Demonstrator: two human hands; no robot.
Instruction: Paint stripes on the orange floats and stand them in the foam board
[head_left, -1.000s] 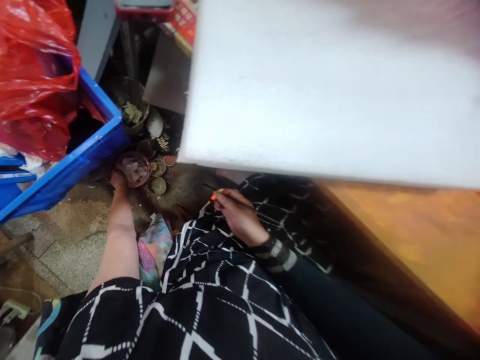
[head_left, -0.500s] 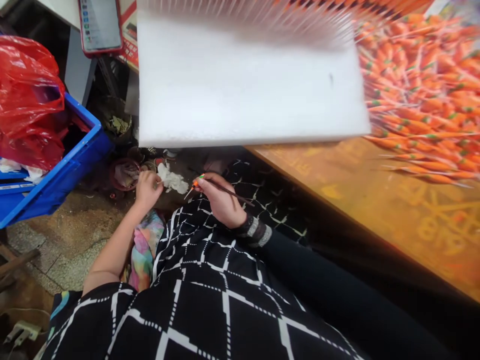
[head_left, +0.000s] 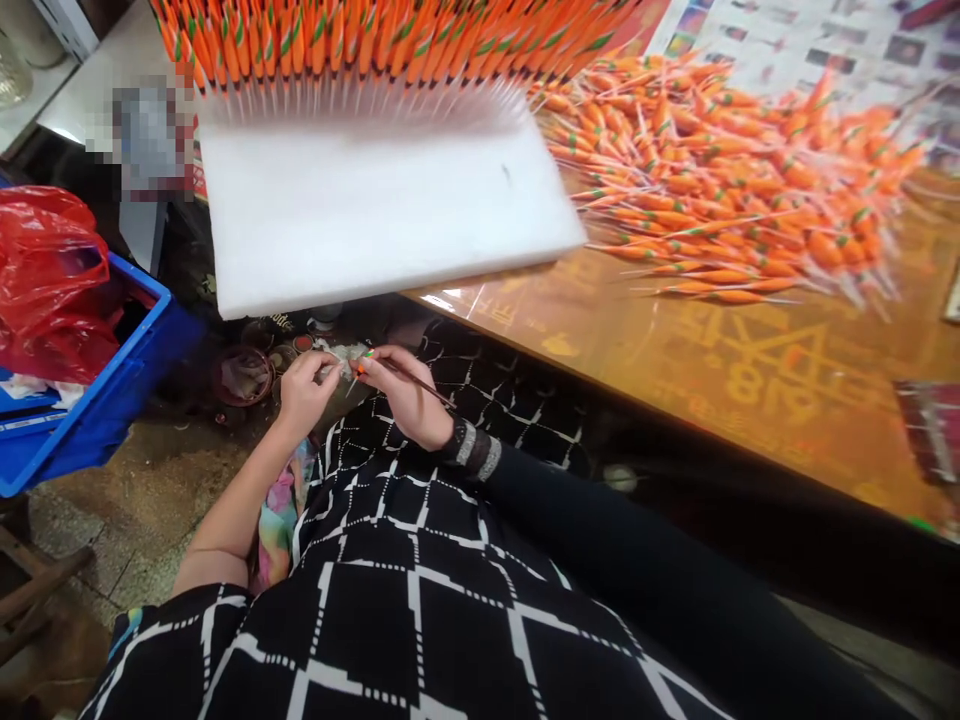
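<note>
My right hand (head_left: 411, 402), in a dark sleeve with a striped cuff, grips a thin dark-handled brush (head_left: 417, 380) and a small orange and green fishing float (head_left: 361, 366) near its fingertips. Facing it, my left hand (head_left: 304, 392) has thumb and fingers pinched together; whatever lies between them is too small to make out. The fingertips of both hands are close together but apart. Crumpled white tissue (head_left: 341, 350) shows just behind them. Both hands are above my lap, over black cloth with white lines (head_left: 390, 540).
A white foam block (head_left: 390, 215) overhangs the table edge, with rows of orange floats (head_left: 345, 45) standing in it. A pile of similar floats (head_left: 720, 190) covers part of the brown table (head_left: 750, 390). At left are a blue crate (head_left: 142, 350) and a red plastic bag (head_left: 56, 285).
My right hand has moved left with the brush and float, closer to my left hand. The head view has shifted, showing more of the table and the standing floats.
</note>
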